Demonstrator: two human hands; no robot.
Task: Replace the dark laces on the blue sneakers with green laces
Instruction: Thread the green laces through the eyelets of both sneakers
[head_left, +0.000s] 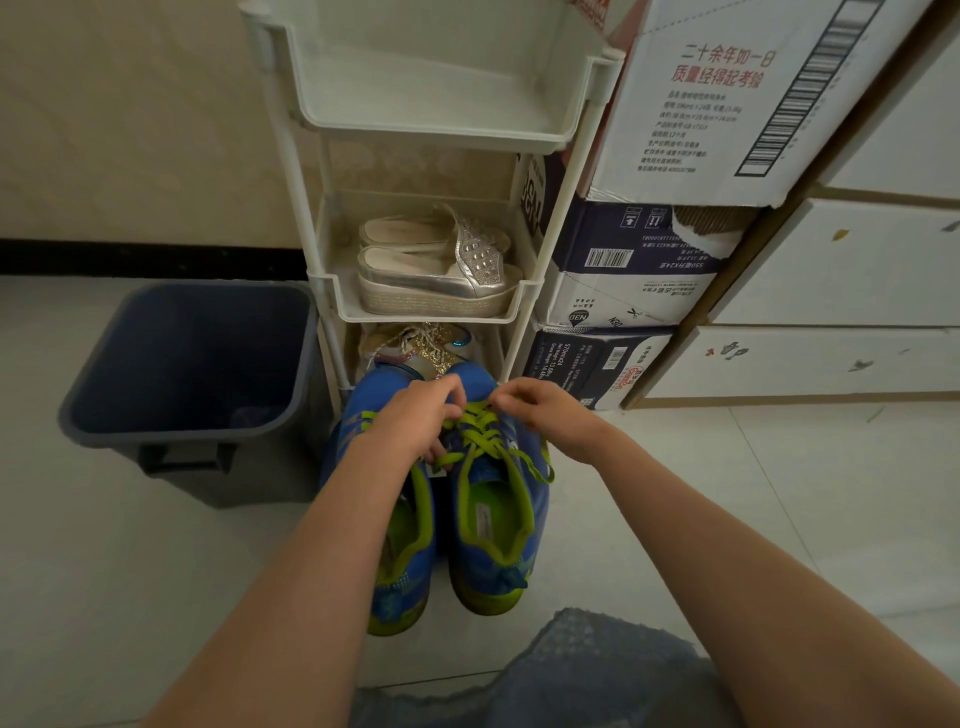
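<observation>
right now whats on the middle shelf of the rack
A pair of silver sandals lies side by side on the shelf; anything behind them is covered.

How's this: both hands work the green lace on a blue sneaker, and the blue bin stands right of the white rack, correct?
No: in the head view the blue bin stands left of the white rack, not right. The left hand and right hand do work the green lace on a blue sneaker.
</observation>
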